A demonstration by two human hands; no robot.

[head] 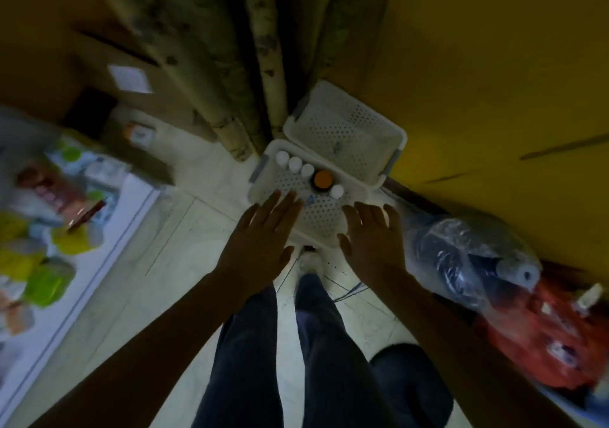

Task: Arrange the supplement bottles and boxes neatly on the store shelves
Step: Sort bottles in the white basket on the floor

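A white perforated basket (324, 220) sits on the floor in front of my feet. Along its far side stand several white-capped bottles (295, 163) and a dark jar with an orange lid (322, 180). My left hand (263, 230) hovers over the basket's left edge with fingers straight and spread, holding nothing. My right hand (372, 233) hovers over the basket's right edge, fingers also straight and empty. A second, empty white basket (349, 128) stands just behind the first.
A white store shelf (99, 226) with blurred green, yellow and red packages runs along the left. Cardboard boxes (108, 65) stand at the back left. A yellow wall (494, 81) is on the right, with a clear plastic bag (461, 256) and red packaging (553, 338) at its foot.
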